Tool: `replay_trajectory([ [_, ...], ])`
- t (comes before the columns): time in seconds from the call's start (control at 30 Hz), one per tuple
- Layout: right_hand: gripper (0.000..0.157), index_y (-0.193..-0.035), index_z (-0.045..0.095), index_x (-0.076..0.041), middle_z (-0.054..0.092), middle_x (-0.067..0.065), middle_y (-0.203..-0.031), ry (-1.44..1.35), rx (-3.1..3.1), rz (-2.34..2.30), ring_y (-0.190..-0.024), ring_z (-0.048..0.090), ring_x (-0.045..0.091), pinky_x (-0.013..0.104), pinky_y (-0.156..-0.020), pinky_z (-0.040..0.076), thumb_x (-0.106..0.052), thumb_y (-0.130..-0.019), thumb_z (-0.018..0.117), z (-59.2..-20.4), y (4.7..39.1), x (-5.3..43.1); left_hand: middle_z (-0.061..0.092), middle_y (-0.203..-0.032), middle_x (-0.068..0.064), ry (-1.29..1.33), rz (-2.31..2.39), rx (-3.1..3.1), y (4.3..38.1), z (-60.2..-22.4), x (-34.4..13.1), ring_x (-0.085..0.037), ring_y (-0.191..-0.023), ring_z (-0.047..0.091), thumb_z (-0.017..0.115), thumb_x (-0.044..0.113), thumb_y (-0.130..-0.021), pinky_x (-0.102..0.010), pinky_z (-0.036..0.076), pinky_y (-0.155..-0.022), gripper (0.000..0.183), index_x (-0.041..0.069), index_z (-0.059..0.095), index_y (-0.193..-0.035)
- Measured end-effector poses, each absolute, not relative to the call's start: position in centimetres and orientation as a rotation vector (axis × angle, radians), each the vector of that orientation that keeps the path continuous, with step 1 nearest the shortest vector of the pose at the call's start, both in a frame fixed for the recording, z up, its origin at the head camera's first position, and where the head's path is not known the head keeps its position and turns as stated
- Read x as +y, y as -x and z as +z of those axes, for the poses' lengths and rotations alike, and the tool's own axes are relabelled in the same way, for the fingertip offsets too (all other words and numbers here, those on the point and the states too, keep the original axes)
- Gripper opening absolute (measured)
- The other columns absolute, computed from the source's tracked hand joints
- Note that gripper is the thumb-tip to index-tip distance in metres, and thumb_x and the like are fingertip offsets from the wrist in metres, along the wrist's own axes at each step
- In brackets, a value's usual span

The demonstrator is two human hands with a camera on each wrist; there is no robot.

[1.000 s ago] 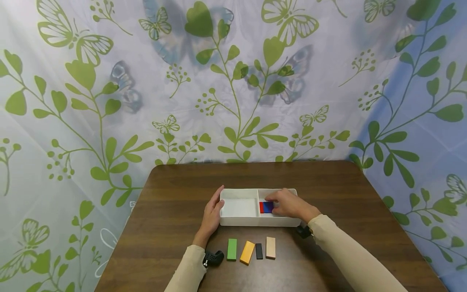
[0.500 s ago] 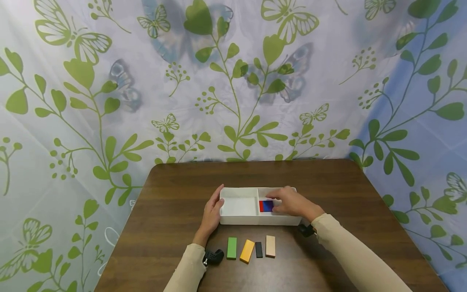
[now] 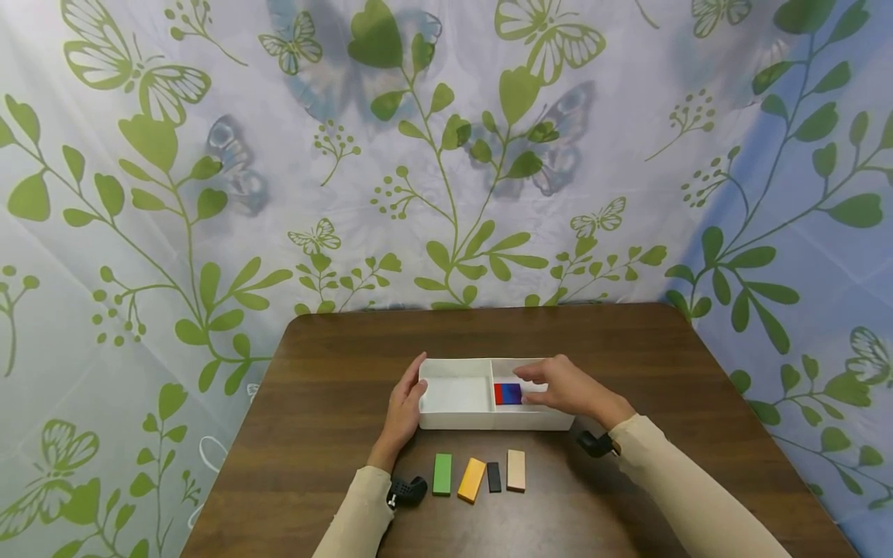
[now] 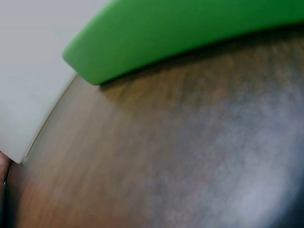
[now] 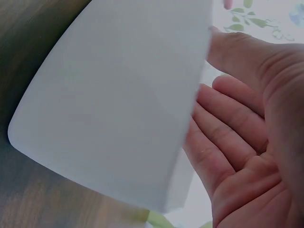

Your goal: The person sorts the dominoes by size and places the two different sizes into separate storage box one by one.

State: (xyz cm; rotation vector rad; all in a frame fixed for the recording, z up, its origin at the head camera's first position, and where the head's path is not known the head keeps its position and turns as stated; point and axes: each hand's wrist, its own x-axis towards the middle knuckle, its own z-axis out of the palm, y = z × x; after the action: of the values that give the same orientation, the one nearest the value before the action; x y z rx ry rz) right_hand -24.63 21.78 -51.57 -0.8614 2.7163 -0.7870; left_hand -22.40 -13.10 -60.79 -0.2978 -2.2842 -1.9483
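Observation:
The white two-compartment box (image 3: 456, 421) sits on the table. My left hand (image 3: 401, 407) lies against the box's left end, fingers straight along the outside and thumb at the rim. Over the right compartment hovers my right hand (image 3: 568, 387), thumb and fingers spread apart with nothing between them. A red block (image 3: 498, 394) and a blue block (image 3: 512, 394) lie side by side against the divider, just left of the right fingertips. In the right wrist view, the box wall (image 5: 109, 104) partly hides the relaxed right fingers (image 5: 213, 137).
In front of the box stand a green block (image 3: 443, 474), a yellow-orange block (image 3: 471, 480), a small black block (image 3: 494, 477) and a pale wooden block (image 3: 515, 470) in a row. A patterned cloth (image 3: 391, 256) hangs behind the wooden table (image 3: 335, 372).
My right hand has drawn slightly right and up from the blue block, its fingers and thumb spreading. The left hand and the box stay in place.

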Motion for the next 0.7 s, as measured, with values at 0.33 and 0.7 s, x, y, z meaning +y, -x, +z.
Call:
replay_trajectory([
  [0.33,0.058,-0.147,0.07,-0.006,0.072,0.011,-0.146,0.823,2.711,-0.89,-0.126,0.075,0.036,0.052,-0.103,0.062,-0.029,-0.096,0.086,-50.5,22.6,22.2,0.038,-0.178,-0.005,0.317,-1.958,-2.29,22.3,-60.9,-13.2,-0.027,-0.167,0.031,0.045,0.012,-0.117,-0.057,0.024,-0.134,0.052,0.017,0.045,-0.169],
  [0.7,0.056,-0.145,0.074,-0.017,0.076,0.006,-0.141,0.854,2.783,-0.933,-0.121,0.077,0.035,0.056,-0.1,0.063,-0.028,-0.092,0.09,-49.9,19.9,22.3,0.039,-0.177,-0.004,0.318,-1.954,-2.286,22.3,-61.0,-13.2,-0.026,-0.167,0.03,0.045,0.01,-0.117,-0.057,0.023,-0.134,0.052,0.012,0.044,-0.169],
])
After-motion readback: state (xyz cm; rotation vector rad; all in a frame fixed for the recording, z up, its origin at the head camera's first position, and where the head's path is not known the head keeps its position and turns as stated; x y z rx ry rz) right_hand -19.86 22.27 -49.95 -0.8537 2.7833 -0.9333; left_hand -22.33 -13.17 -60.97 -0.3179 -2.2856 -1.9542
